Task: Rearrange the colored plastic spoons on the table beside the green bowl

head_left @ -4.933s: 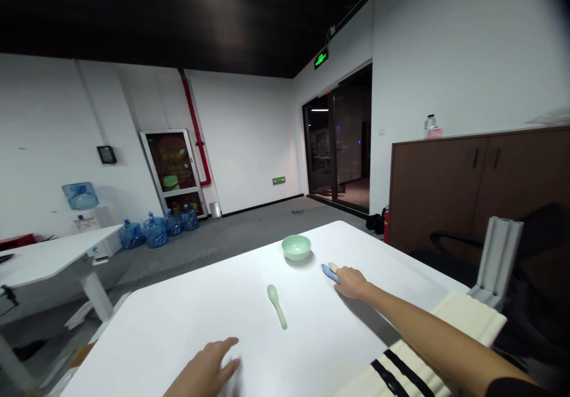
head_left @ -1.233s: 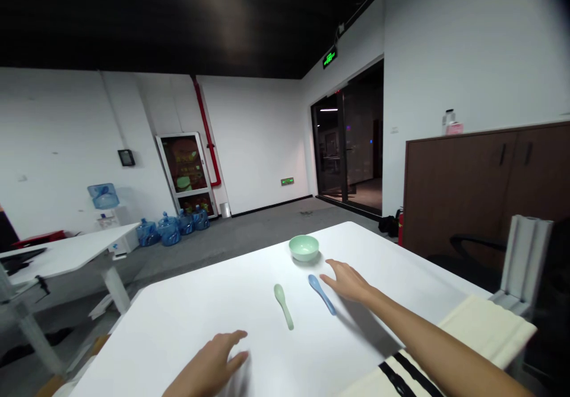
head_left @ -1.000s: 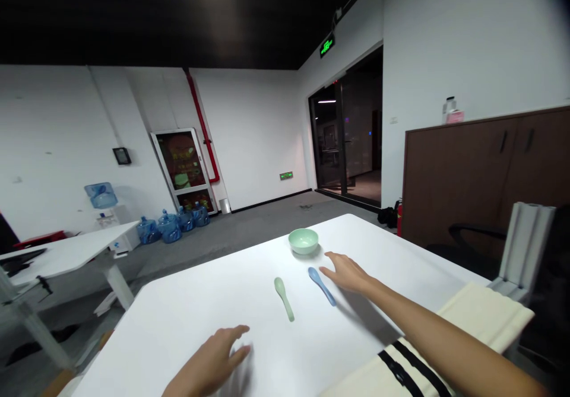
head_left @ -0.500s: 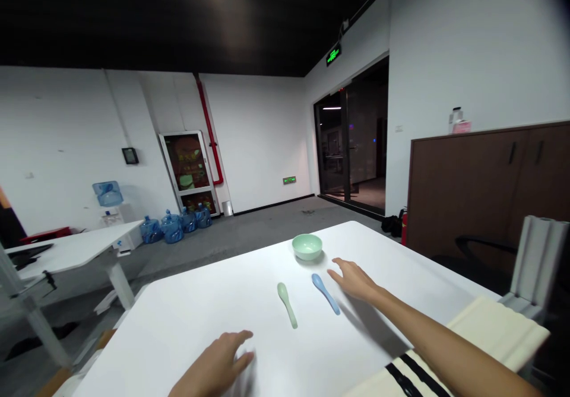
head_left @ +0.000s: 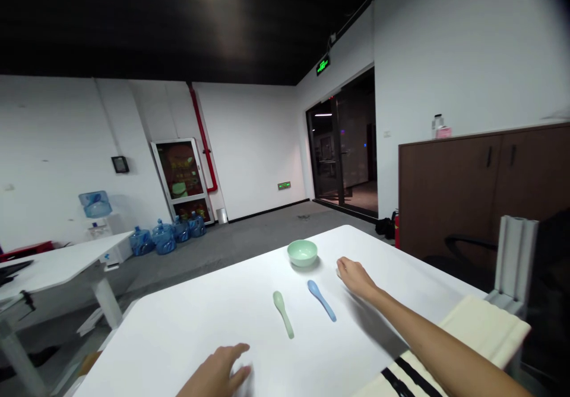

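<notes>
**Right hand (head_left: 356, 278) near blue spoon (head_left: 321, 300)**

On a white rectangular table (head_left: 178, 340), a pale green ceramic spoon (head_left: 283, 314) lies left of the blue spoon, both below a round pale green ceramic bowl (head_left: 302, 253) at upper centre. The left hand (head_left: 218, 368), fingers spread and blurred, sits at the bottom edge.

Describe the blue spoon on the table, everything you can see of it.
The blue spoon is a one-piece, smooth, plastic-looking spoon with a rounded bowl and a tapering handle. It lies on the white table, bowl end toward the pale green bowl, handle slanting toward the person. It sits beside the green spoon, apart from it, and the right hand doesn't touch it.
</notes>
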`<state>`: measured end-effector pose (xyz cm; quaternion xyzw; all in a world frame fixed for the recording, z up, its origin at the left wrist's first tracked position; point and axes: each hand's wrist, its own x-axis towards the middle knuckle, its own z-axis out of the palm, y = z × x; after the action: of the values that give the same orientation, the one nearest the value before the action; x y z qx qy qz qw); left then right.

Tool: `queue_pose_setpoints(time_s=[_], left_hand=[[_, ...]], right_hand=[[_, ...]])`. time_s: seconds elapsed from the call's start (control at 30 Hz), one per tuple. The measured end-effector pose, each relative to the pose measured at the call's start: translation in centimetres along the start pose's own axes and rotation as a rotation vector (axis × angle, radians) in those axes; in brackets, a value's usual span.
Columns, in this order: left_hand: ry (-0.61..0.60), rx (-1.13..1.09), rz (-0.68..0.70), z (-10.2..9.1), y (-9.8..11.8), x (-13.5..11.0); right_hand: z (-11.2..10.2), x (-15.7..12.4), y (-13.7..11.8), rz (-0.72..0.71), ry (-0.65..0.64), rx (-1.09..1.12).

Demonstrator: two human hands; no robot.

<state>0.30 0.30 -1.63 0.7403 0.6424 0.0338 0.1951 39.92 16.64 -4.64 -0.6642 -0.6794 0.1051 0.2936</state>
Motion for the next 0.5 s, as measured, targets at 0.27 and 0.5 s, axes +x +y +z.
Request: queue_pose_setpoints(time_s=[0.27,0.5], left_hand=[[0.022,0.012,0.011,0.4,-0.7,0.6],[0.006,0.004,0.01,0.3,-1.0,0.5]], right_hand=[[0.0,1.5,1.3,0.107,0.023,-0.031],[-1.4,3.9,1.4,0.137,-0.202,-0.317]])
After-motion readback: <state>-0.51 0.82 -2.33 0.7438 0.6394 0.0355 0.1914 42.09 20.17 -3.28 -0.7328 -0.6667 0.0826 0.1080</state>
